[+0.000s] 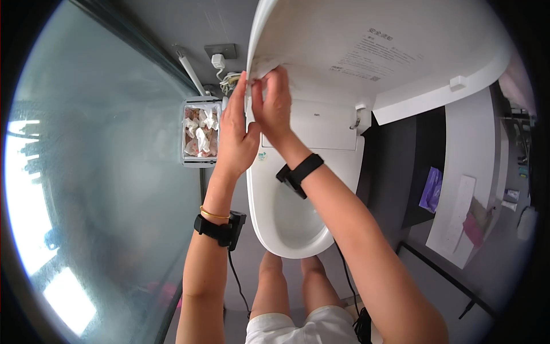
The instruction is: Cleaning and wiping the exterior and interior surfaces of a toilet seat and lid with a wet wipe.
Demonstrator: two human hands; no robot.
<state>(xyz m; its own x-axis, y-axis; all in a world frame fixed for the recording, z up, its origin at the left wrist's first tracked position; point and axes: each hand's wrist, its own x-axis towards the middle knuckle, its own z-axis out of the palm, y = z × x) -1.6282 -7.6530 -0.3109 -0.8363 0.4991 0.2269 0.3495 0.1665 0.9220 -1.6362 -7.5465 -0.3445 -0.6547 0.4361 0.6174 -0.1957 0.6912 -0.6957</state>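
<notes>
A white toilet [344, 152] stands in front of me with its large lid [321, 34] raised. My right hand [274, 106] is at the lid's lower left corner, fingers curled and pressing a thin white tissue [266, 67] against its inner face. Part of the tissue is hidden behind the fingers. My left hand [238, 129] is beside it, fingers stretched upward along the lid's left edge, with nothing seen in its grasp. Both wrists wear black straps.
Left of the toilet is a bin [184, 135] full of used tissues, beside a glass panel [120, 172]. A plug [218, 60] with coiled cable sits in the wall socket. At right are a purple package [431, 189] and a white cabinet [467, 137]. Cables hang near my legs.
</notes>
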